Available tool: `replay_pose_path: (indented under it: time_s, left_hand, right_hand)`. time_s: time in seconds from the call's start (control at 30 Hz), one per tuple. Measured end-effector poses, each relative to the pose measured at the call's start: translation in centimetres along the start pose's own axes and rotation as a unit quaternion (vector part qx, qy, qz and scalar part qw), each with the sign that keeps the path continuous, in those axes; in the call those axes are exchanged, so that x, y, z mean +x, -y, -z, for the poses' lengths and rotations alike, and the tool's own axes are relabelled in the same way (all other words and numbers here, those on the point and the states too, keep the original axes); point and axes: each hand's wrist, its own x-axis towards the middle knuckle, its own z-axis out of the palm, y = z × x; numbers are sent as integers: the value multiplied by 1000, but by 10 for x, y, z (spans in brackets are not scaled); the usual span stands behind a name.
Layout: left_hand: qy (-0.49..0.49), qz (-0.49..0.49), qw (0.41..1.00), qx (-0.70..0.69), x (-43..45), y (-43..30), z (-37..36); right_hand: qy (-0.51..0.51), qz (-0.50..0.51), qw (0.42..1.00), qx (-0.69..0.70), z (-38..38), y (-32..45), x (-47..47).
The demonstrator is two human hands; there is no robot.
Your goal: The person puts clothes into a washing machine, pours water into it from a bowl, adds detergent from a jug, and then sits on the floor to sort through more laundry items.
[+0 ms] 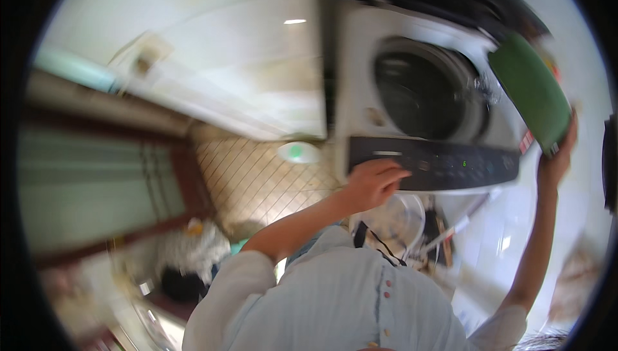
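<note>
My left hand (374, 184) is at the dark control panel (434, 165) of a white top-loading washing machine, its fingers curled at the panel's left part; a green digit glows further right. Whether a fingertip touches a button cannot be told. My right hand (560, 158) grips the lower end of a green box-like object (533, 95), tilted above the right side of the machine. The washing machine's round opening (420, 90) shows a dark interior. Beside its right rim is something clear and shiny, too blurred to name.
Below the panel stands a translucent round tub (391, 220). A white oval thing with a green centre (298, 152) lies on the tiled floor (260, 177) to the left. A white wall panel rises at the upper left, and a red-framed door or window (111, 172) is at the far left.
</note>
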Motion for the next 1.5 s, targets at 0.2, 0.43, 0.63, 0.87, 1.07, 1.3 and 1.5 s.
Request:
replay_pose_path:
  time_s: [0.2, 0.43, 0.63, 0.87, 1.07, 1.3, 1.5]
  left_hand:
    - [-164, 161, 973, -21, -99, -61, 57]
    - [-361, 525, 767, 76, -380, -103, 114]
    - [-788, 345, 500, -93, -545, -225, 192]
    - [-940, 140, 306, 60, -725, -402, 352]
    - [-960, 73, 268, 13, -902, -474, 512]
    - [-822, 360, 348, 272, -1060, -512, 610]
    - [-923, 143, 351, -63, -995, -542, 670]
  right_hand:
    - [-11, -109, 993, -48, -6, 2, -24]
    - [237, 74, 966, -68, -74, 42, -83]
    - [295, 122, 903, 288, -122, 181, -116]
    - [431, -266, 536, 675, -133, 342, -158]
    - [477, -251, 570, 620, -88, 468, -250]
    - [572, -256, 457, 631, 14, 632, -322]
    - [548, -293, 475, 623, 57, 664, -331]
